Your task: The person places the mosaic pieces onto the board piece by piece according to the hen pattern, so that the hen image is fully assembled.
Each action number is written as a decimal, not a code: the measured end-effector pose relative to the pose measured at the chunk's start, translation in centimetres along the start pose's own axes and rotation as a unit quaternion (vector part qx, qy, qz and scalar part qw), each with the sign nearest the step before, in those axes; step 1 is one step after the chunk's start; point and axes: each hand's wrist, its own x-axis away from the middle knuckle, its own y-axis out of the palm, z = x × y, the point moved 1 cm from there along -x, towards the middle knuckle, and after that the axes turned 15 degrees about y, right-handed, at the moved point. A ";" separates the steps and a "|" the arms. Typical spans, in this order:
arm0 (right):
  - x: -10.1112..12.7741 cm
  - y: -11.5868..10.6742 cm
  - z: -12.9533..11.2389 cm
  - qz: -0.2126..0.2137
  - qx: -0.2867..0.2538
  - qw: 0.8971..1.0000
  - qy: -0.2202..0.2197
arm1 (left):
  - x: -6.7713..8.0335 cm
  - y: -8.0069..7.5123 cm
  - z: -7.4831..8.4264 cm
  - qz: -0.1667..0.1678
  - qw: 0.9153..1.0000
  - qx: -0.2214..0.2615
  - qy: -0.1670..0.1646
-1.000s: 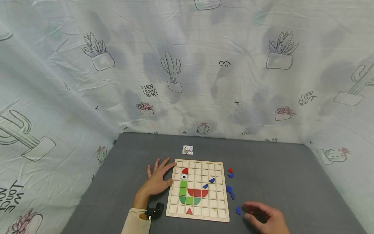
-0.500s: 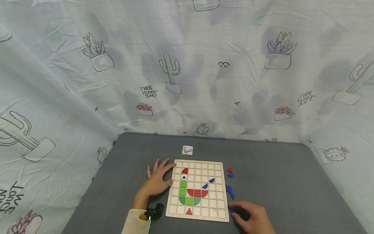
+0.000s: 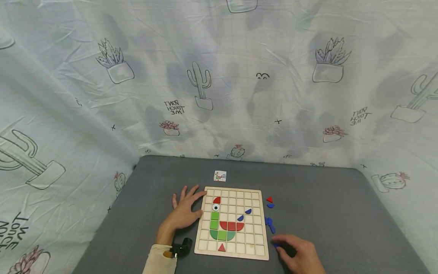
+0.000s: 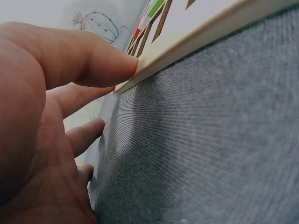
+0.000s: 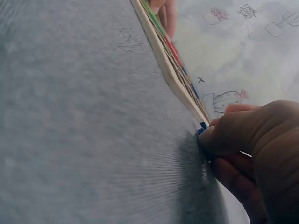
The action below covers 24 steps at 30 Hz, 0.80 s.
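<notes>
A wooden grid board (image 3: 246, 256) holds colored tiles that form a bird-like figure, with red, green and blue pieces and a white eye tile (image 3: 215, 207). My left hand (image 3: 186, 213) touches the board's left edge with its thumb (image 4: 119, 67) and index finger, the other fingers spread on the table. Right of the board's lower corner, my right hand (image 3: 299, 253) pinches a blue half-circle piece (image 3: 276, 245) between thumb and finger, close to the tabletop. In the right wrist view most of that blue piece (image 5: 201, 131) is hidden by the fingers.
Along the board's right side lie a red triangle (image 3: 270, 199), a blue half-circle (image 3: 270, 206) and a few blue pieces (image 3: 270, 222) bunched together. A small pattern card (image 3: 220, 176) lies behind the board on the grey table (image 3: 308, 198). Patterned curtains surround the table.
My right hand has moved left onto the blue half-circle piece and taken hold of it, then shifted slightly back right with it. My left hand has stayed on the board's edge.
</notes>
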 end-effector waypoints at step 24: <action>-7.7 3.3 -2.8 -0.152 -0.067 0.983 -0.083 | 0.0 0.1 -0.1 -0.001 1.000 -0.009 0.002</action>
